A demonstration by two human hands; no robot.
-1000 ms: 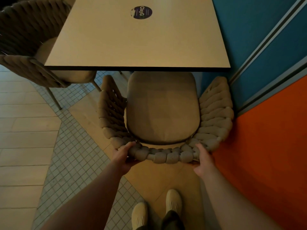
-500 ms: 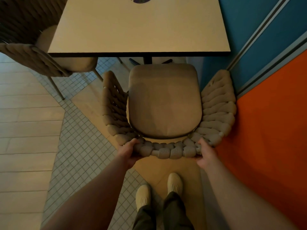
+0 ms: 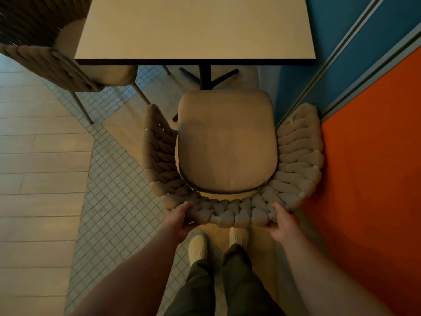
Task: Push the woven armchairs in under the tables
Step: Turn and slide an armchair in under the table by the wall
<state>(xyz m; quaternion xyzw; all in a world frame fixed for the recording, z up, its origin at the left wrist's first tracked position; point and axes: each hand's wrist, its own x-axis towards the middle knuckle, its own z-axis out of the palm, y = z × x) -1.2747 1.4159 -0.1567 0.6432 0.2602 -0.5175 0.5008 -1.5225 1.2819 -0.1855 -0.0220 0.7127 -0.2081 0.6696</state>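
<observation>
Both hands are on the chair back. The left hand (image 3: 180, 218) wraps the woven rope rim at about seven o'clock of the seat, fingers curled over the braid, clenched on it. The right hand (image 3: 282, 221) grips the same rim at about five o'clock, thumb on top, fingers hooked underneath. The woven armchair (image 3: 227, 142) sits dead centre, its beige seat cushion fully in the open, front edge short of the table (image 3: 196, 26), which lies at twelve o'clock. A gap shows between cushion and tabletop, and the table's dark pedestal base (image 3: 206, 76) is visible there. The chair's right arm runs close beside the blue and orange wall (image 3: 369, 133) at three o'clock. A second woven armchair (image 3: 52, 58) stands at ten o'clock, seat partly under the table's left side. The person's two pale shoes (image 3: 198, 247) stand just behind the chair back on the tiled floor (image 3: 109, 201).
</observation>
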